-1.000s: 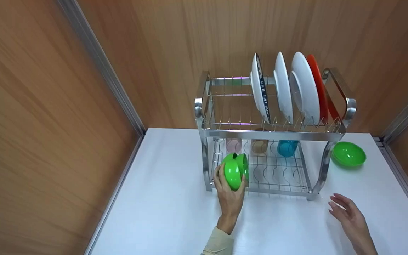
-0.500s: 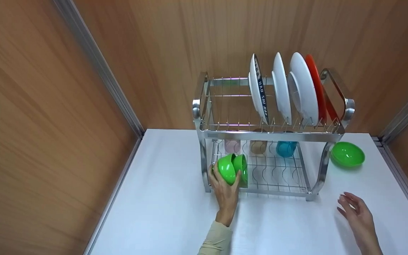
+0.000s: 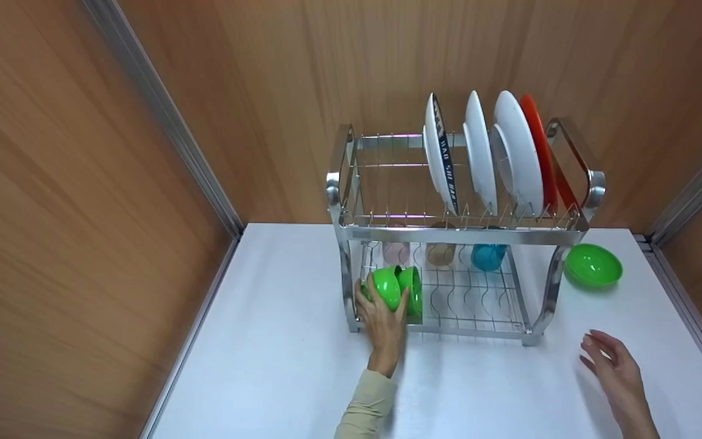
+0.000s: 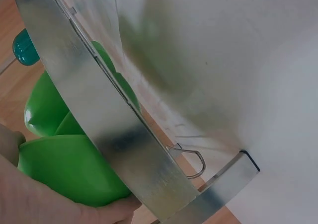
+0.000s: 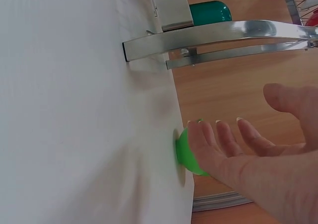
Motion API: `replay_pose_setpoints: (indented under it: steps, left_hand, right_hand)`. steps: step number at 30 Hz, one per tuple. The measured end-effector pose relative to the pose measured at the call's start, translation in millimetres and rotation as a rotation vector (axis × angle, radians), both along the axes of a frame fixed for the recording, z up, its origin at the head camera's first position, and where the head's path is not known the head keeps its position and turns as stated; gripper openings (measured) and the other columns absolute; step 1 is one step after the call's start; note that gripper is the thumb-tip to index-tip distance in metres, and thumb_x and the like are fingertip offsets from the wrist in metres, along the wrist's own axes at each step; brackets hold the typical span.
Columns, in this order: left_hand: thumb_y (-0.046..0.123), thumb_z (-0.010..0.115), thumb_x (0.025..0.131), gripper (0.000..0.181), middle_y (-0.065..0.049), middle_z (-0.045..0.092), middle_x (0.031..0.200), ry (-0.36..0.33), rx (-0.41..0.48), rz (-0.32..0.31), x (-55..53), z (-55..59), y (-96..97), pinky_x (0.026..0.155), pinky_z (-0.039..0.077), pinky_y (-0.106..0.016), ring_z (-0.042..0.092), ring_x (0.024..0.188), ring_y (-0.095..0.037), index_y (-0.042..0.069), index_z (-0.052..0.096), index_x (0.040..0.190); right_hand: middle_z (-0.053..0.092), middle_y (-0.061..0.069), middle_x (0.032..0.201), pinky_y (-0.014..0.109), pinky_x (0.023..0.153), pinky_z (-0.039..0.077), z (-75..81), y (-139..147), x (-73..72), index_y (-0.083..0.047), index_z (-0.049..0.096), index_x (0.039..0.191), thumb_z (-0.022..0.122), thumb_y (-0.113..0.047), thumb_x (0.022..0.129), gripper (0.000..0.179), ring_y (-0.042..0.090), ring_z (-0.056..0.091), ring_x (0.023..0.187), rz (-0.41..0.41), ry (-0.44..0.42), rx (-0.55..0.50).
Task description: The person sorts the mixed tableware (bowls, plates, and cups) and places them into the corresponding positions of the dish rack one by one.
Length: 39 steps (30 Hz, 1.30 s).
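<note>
My left hand (image 3: 383, 323) grips a green bowl (image 3: 386, 286) tilted on its side, low at the front left of the metal dish rack (image 3: 460, 236). Fingers lie on its left and the thumb on its right. Against its right side stands a second green bowl (image 3: 414, 296), also on edge on the lower tier. In the left wrist view, the rack's front bar (image 4: 99, 90) hides part of both bowls. My right hand (image 3: 618, 372) hovers over the white table right of the rack, fingers loosely bent, holding nothing. Farther back lies another green bowl (image 3: 593, 266), upright on the table.
White plates (image 3: 482, 158) and a red plate (image 3: 538, 152) stand on edge in the upper tier. Below, at the back, are a pink cup (image 3: 396, 252), a brownish cup (image 3: 440, 253) and a blue cup (image 3: 489, 257). Wood-patterned panels (image 3: 265, 110) enclose the white table (image 3: 278, 341).
My left hand has carried its bowl slightly left and down into the rack's lower tier, beside the other green bowl. My right hand drew a little right, then stayed still.
</note>
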<state>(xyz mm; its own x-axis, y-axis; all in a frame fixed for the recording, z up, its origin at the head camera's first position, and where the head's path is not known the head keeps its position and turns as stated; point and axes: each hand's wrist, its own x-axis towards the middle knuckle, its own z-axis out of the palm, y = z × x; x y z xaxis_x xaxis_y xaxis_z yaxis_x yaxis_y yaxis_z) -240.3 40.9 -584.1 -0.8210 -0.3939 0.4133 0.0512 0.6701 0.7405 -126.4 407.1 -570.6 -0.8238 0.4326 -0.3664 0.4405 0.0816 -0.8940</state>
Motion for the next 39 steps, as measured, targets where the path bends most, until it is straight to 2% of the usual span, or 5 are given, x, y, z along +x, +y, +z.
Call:
replay_pose_setpoints:
  steps: [7,15,21,30,39]
  left_hand:
    - [0.057,0.072,0.092,0.089,-0.025,0.034,0.153,-0.106,0.089,-0.073,-6.9,-0.7,-6.6,0.095,0.052,-0.059,0.048,0.131,-0.044,0.010,0.034,0.159]
    - [0.056,0.067,0.095,0.088,-0.025,0.037,0.151,-0.146,0.138,-0.092,-13.1,-2.3,-13.1,0.098,0.050,-0.059,0.050,0.129,-0.042,0.005,0.034,0.158]
    - [0.053,0.067,0.097,0.086,-0.026,0.039,0.149,-0.130,0.159,-0.115,-15.8,-4.6,-16.1,0.100,0.049,-0.058,0.050,0.129,-0.041,0.002,0.033,0.157]
    - [0.059,0.064,0.096,0.093,-0.024,0.032,0.157,-0.191,0.228,-0.174,-20.1,-5.8,-22.1,0.112,0.037,-0.060,0.037,0.142,-0.041,0.003,0.026,0.159]
    - [0.049,0.049,0.107,0.074,-0.027,0.029,0.157,-0.215,0.173,-0.195,-22.9,-8.7,-25.0,0.116,0.034,-0.058,0.034,0.145,-0.042,0.000,0.026,0.159]
  right_hand:
    - [0.036,0.017,0.153,0.015,0.091,0.053,-7.9,11,-6.0,0.000,0.021,0.160,0.056,-0.052,0.102,0.086,-0.010,0.049,0.097,0.042,-0.003,0.014]
    - [0.019,0.025,0.166,0.017,0.095,0.051,-17.1,35,-26.1,0.001,0.012,0.162,0.046,-0.055,0.105,0.087,0.027,0.043,0.136,0.104,-0.037,-0.001]
    - [0.012,0.026,0.166,0.017,0.097,0.050,-22.7,48,-33.1,0.000,0.005,0.162,0.045,-0.062,0.101,0.097,0.036,0.030,0.145,0.116,0.001,-0.053]
    - [0.021,0.023,0.160,0.017,0.096,0.051,-28.4,60,-41.7,0.000,0.003,0.163,0.047,-0.065,0.098,0.101,0.018,0.046,0.126,0.098,0.012,-0.091]
    - [0.011,0.024,0.166,0.016,0.099,0.049,-31.3,63,-49.7,-0.001,0.001,0.163,0.046,-0.066,0.099,0.101,0.031,0.033,0.144,0.126,0.004,-0.128]
